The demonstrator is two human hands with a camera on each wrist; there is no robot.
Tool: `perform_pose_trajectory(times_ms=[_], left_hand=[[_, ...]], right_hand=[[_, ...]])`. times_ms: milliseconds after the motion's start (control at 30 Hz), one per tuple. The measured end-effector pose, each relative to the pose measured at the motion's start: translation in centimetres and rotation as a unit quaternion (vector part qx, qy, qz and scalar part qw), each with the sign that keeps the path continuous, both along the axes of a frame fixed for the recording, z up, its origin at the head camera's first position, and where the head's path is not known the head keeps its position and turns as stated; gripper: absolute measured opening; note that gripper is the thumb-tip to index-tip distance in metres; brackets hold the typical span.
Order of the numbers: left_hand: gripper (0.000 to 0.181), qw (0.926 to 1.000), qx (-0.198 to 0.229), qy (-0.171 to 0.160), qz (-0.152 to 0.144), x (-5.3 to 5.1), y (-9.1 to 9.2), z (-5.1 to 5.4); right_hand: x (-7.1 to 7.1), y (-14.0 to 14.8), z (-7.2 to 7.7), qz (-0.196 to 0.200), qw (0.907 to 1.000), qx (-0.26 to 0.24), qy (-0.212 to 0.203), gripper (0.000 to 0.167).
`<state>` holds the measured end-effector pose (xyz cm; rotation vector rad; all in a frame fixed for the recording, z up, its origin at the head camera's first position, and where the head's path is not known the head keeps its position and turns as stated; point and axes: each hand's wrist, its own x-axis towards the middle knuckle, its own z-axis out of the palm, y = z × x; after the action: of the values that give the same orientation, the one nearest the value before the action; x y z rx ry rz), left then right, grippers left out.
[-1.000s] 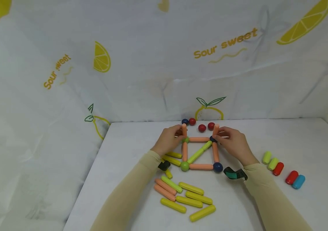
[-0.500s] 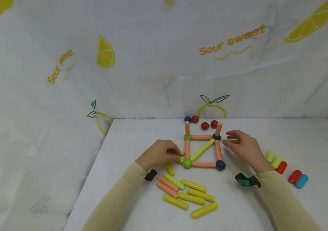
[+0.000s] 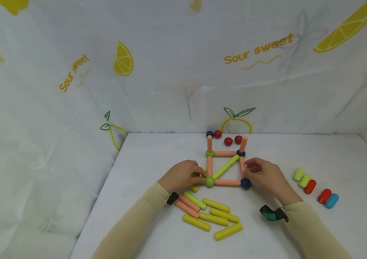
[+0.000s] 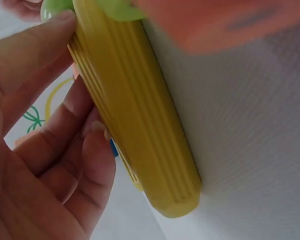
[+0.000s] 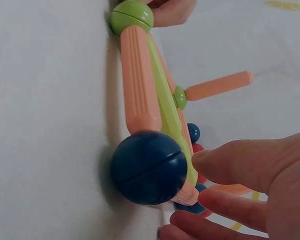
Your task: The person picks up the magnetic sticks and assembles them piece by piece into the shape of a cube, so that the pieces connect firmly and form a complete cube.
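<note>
In the head view a square frame of salmon sticks [image 3: 227, 182] lies on the table, with balls at its corners and a lime diagonal stick [image 3: 225, 167]. Two salmon sticks stand up from its far corners. My left hand [image 3: 184, 176] is at the front-left green ball [image 3: 210, 181]; its thumb tip touches that ball in the left wrist view, beside a yellow stick [image 4: 135, 110]. My right hand [image 3: 265, 178] hovers with spread fingers by the right-side salmon stick and the front-right navy ball [image 5: 149, 167]. No object is visibly gripped in it.
Several loose yellow sticks [image 3: 228, 231], salmon sticks [image 3: 187, 209] and a lime stick [image 3: 195, 200] lie in front. Short red, lime and blue pieces [image 3: 331, 200] lie at right. Red balls [image 3: 228, 141] and a navy ball [image 3: 210, 134] sit behind the frame.
Both hands have left the far-corner upright sticks, which stay standing. My left hand has come to the front-left green ball; my right hand backed off, then moved toward the frame's right side.
</note>
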<state>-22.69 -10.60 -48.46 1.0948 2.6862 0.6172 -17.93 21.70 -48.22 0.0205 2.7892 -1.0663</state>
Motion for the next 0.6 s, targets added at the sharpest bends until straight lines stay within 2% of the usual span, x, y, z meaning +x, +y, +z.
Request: perform_pose_trajectory(times_ms=[167, 300, 400, 600], left_hand=[[0.019, 0.9997, -0.019, -0.012, 0.009, 0.31, 0.04, 0.07], [0.006, 0.9997, -0.024, 0.001, -0.002, 0.4, 0.37, -0.07], [0.011, 0.9997, -0.022, 0.011, -0.008, 0.52, 0.65, -0.2], [0.008, 0.9988, -0.045, 0.003, 0.019, 0.75, 0.75, 0.03]], right_hand=[[0.33, 0.0, -0.06, 0.004, 0.9999, 0.011, 0.004, 0.052], [0.44, 0.1, -0.16, 0.006, 0.9999, 0.013, 0.008, 0.052], [0.49, 0.13, -0.29, 0.009, 0.9998, 0.014, 0.009, 0.052], [0.63, 0.08, -0.39, 0.012, 0.9997, 0.015, 0.015, 0.05]])
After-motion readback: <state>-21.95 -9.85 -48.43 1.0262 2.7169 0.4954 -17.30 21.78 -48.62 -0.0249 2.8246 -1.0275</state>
